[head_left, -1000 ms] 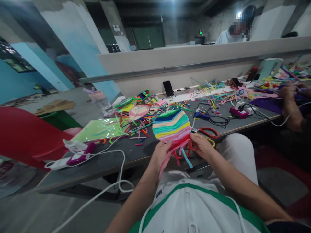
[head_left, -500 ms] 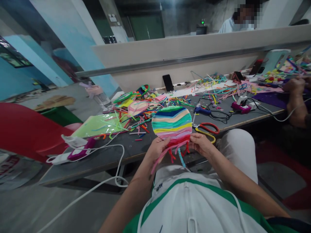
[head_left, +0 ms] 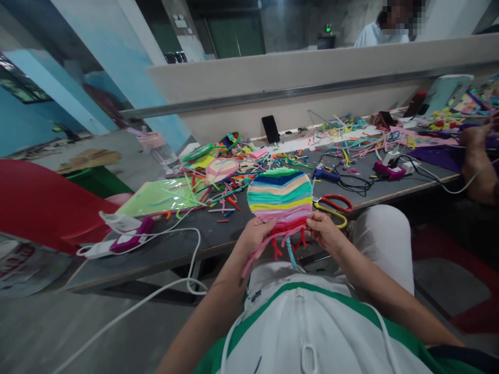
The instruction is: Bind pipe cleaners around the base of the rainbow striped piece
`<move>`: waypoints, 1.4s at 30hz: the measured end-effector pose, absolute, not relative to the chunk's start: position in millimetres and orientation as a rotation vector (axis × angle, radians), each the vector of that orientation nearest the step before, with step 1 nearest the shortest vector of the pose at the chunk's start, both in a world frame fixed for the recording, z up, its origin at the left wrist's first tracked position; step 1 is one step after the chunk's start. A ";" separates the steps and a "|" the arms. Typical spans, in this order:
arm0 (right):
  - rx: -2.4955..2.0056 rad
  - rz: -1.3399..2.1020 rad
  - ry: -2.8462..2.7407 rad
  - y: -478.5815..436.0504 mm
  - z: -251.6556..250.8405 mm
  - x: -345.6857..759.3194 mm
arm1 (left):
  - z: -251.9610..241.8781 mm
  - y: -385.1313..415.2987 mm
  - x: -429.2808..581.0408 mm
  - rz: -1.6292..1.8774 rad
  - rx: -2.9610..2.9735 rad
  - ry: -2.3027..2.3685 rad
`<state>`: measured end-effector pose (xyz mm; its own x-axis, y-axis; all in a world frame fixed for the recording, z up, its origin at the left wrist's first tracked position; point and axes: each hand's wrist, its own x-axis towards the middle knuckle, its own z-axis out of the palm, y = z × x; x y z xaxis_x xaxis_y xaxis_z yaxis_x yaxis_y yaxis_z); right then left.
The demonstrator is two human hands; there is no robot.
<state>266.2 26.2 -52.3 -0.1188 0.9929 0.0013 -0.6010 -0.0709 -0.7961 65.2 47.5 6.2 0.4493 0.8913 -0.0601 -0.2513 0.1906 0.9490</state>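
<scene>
Holding a striped pipe-cleaner disc by its near edge, with the left hand and right hand pinched closed at opposite sides. Presenting it forward from both hands, over the front of the worktop, banded roughly crosswise from hand to hand; unclear whether touching below. With a light-blue stem dangling between the hands. Having red-and-yellow-handled scissors close by, nearer the right hand.
</scene>
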 end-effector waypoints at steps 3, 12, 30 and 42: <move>-0.691 1.532 -0.784 24.6 -53.6 263.4 | 8.7 45.7 67.4 0.913 1.067 0.684; -0.829 1.553 -0.853 15.2 -39.9 266.2 | 17.7 48.2 59.0 0.905 1.136 0.737; -1.168 1.723 -0.743 13.5 -57.2 247.2 | 11.9 76.9 6.7 0.774 1.586 1.304; -1.129 1.677 -0.700 20.5 -64.5 252.4 | 17.7 35.6 60.2 0.366 2.680 1.111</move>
